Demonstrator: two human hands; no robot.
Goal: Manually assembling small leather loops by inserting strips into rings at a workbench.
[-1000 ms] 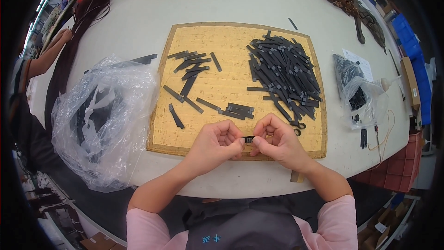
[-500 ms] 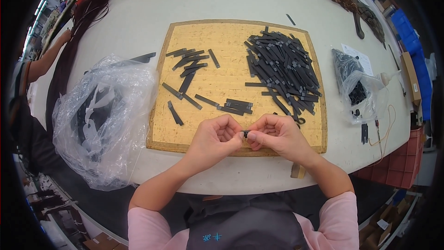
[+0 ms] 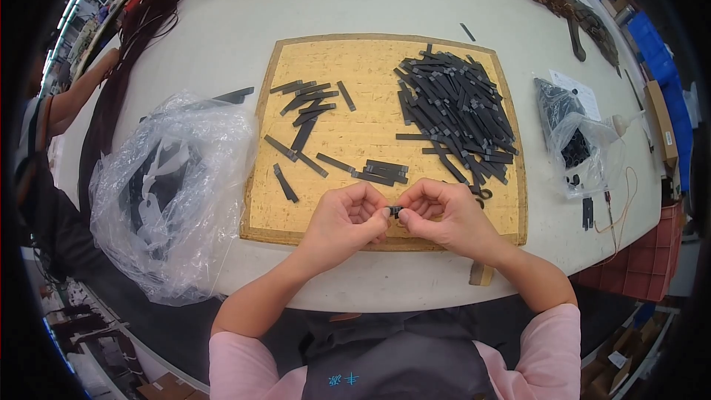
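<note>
At six o'clock on the tan board (image 3: 363, 118), the left hand (image 3: 344, 215) and right hand (image 3: 441, 215) nearly meet, thumbs and fingers pinching a small dark piece (image 3: 395, 211) between them. Between two and three o'clock lies a dense heap of black strips (image 3: 452, 107), while loose strips (image 3: 304, 135) scatter around nine and ten. Off the board, a large clear bag (image 3: 185, 230) sits toward eight o'clock, a smaller bag (image 3: 561, 115) at three.
</note>
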